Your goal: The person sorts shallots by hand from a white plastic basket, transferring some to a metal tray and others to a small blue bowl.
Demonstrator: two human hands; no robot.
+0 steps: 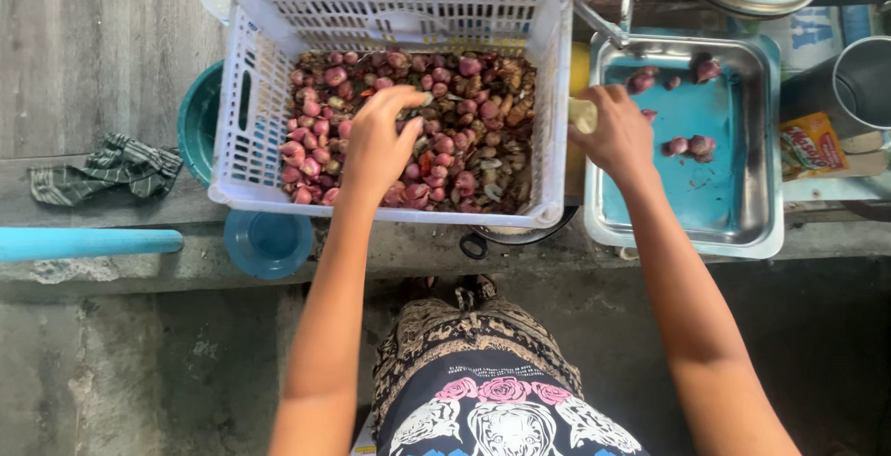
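Currently: white basket [243, 113] holds shallots [445, 127], heaped wall to wall; left hand [379, 145] reaches in, fingers curled on the pile near its middle. Right hand [617, 131] is closed around a knife handle [583, 115] at the left rim of the metal tray [742, 224], where a few peeled shallots [691, 146] lie.

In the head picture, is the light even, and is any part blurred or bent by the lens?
Head view: soft daylight, no hard shadows; mild glare on the rectangular steel tray rim; the left hand over the white plastic basket of red shallots is sharp; the right hand slightly soft; edges bow a little.
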